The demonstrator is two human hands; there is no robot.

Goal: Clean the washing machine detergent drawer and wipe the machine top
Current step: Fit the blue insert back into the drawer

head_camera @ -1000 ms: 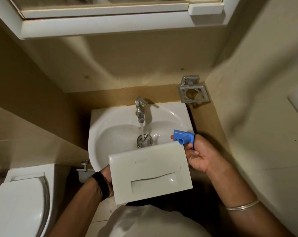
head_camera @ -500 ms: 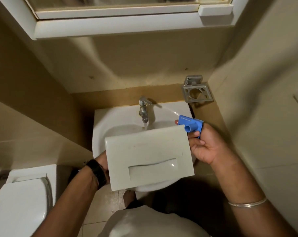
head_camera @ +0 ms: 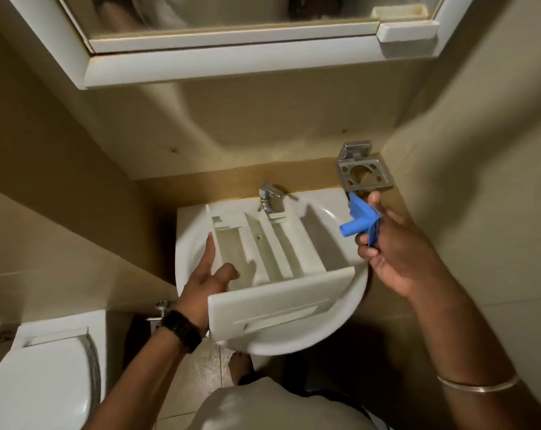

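The white detergent drawer (head_camera: 281, 293) lies flat over the white sink (head_camera: 340, 311), its compartments facing up and its far end under the tap (head_camera: 267, 198). My left hand (head_camera: 205, 279) grips the drawer's left side, thumb inside the left compartment. My right hand (head_camera: 396, 252) is off to the right of the drawer and holds a blue plastic insert (head_camera: 360, 220) with a short tube, just above the sink's right rim.
A white toilet (head_camera: 42, 380) stands at lower left. A metal tumbler holder (head_camera: 362, 175) is fixed to the wall right of the tap. A white mirror cabinet (head_camera: 232, 41) hangs above. Beige walls close in on both sides.
The drawer has tipped from front-panel-up to flat, moving under the tap with its compartments now showing. My right hand with the blue insert moved up and to the right.
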